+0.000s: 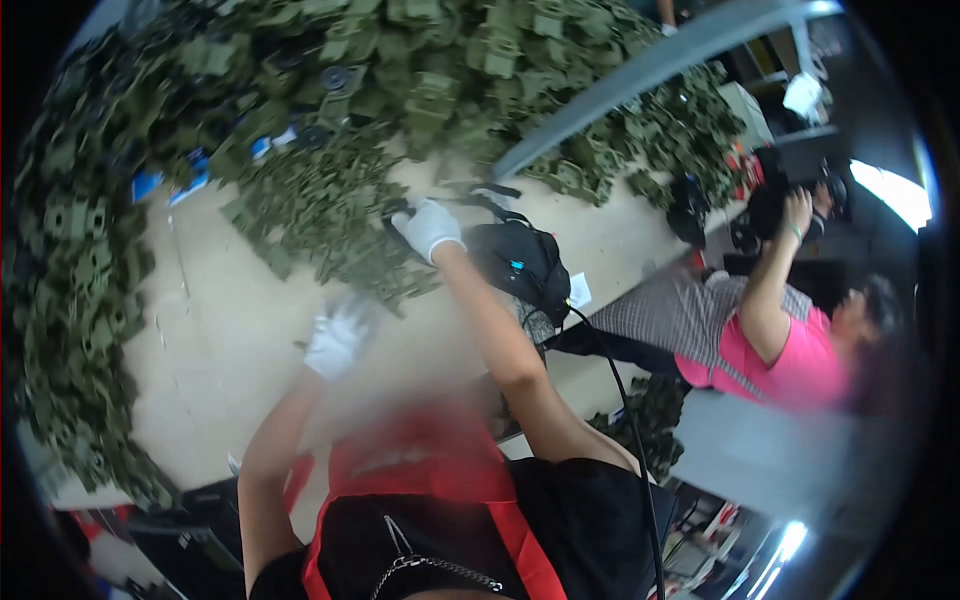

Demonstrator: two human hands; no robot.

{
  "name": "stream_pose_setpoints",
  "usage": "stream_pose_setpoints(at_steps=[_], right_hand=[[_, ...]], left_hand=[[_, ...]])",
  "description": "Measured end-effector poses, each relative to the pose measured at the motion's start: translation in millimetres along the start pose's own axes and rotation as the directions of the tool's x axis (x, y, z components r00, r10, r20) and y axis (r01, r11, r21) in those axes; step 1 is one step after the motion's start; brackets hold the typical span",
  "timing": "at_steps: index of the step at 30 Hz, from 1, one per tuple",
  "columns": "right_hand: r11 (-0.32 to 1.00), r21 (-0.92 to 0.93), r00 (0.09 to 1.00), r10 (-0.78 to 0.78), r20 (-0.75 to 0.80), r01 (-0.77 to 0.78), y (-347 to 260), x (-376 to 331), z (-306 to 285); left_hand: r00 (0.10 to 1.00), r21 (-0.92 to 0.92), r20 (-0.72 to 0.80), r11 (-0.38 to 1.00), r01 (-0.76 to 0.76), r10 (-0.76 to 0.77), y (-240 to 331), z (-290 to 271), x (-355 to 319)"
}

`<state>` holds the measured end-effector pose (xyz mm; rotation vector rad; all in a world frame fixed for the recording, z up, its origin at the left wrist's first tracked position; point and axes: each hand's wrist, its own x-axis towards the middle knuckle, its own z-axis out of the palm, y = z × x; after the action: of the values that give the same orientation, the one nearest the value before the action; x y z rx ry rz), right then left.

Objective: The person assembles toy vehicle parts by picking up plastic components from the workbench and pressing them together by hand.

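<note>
Two gloved hands over a desk of green parts.
From the head camera, the right hand (428,228) grips a black strap (478,198) beside the black bag (522,262). The left hand (336,342) is blurry; I cannot tell its grip. Green parts (320,210) cover the desk (210,340).

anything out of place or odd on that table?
Mostly olive-green parts heaped loosely over the table. Odd ones out: a few blue pieces mixed into the green, and a black bag sitting among the parts beside the right hand. The left hand is blurred.
</note>
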<state>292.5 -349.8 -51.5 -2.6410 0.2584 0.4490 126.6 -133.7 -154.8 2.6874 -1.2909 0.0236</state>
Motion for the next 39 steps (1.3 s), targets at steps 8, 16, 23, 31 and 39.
stream_pose_setpoints(at_steps=[8, 16, 23, 31, 39], right_hand=[[0.959, 0.049, 0.939, -0.261, -0.223, 0.278, 137, 34, -55], [0.949, -0.312, 0.895, -0.173, -0.411, 0.040, 86, 88, 40], [0.979, -0.200, 0.921, -0.121, -0.370, 0.048, 79, 80, 17], [0.957, -0.270, 0.958, -0.172, -0.228, 0.107, 77, 67, 33], [0.948, -0.053, 0.729, -0.276, -0.626, 0.313, 24, 19, -6]], left_hand=[[0.957, -0.108, -0.262, 0.989, 0.103, -0.128, -93, -82, 137], [0.869, 0.019, -0.077, 0.871, 0.491, -0.488, -126, -50, 217], [0.914, -0.157, -0.066, 0.909, 0.386, -0.399, -129, -64, 265], [0.927, -0.014, -0.065, 0.929, 0.370, -0.370, -139, -12, 259], [0.955, -0.147, 0.105, 0.945, 0.291, -0.278, -98, -35, 147]])
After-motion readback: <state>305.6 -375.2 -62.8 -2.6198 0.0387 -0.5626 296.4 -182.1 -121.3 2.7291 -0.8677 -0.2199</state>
